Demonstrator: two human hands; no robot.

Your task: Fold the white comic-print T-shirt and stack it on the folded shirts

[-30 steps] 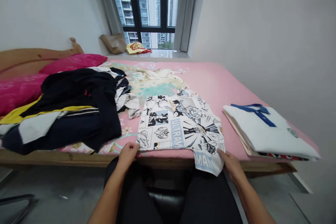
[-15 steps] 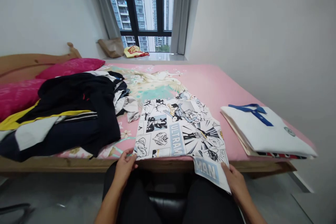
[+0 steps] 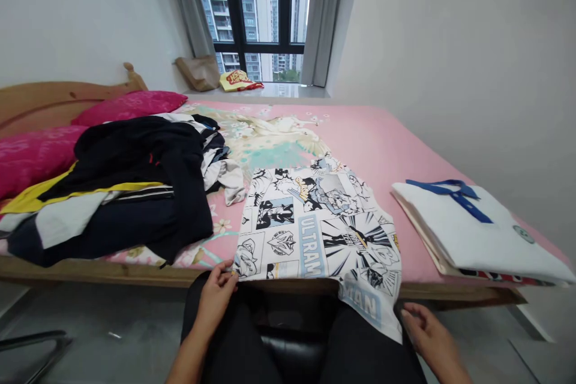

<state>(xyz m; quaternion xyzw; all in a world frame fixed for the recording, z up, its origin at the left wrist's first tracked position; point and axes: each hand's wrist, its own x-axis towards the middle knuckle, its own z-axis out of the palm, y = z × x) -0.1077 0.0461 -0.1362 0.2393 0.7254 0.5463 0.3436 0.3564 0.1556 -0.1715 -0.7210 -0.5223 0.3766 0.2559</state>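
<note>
A white shirt (image 3: pixel 288 222) with comic-style panels and blue "ULTRAMAN" lettering lies spread on the near edge of the bed. Its lower right corner hangs over the edge towards my knees. My left hand (image 3: pixel 216 291) pinches the shirt's near left corner at the bed edge. Just right of the hanging corner is my right hand (image 3: pixel 429 331), apart from the cloth, its fingers loosely bent and holding nothing.
A heap of dark and white clothes (image 3: pixel 148 186) lies on the left of the bed (image 3: pixel 355 132), near pink pillows (image 3: pixel 130 105). Folded white clothes with a blue collar (image 3: pixel 486 231) sit at the right. A brown paper bag (image 3: pixel 198 72) and a yellow-red bag (image 3: pixel 238 80) rest by the window.
My right hand has let go of the shirt's lower right corner and moved slightly right and down. The left hand keeps its pinch. The view has shifted slightly.
</note>
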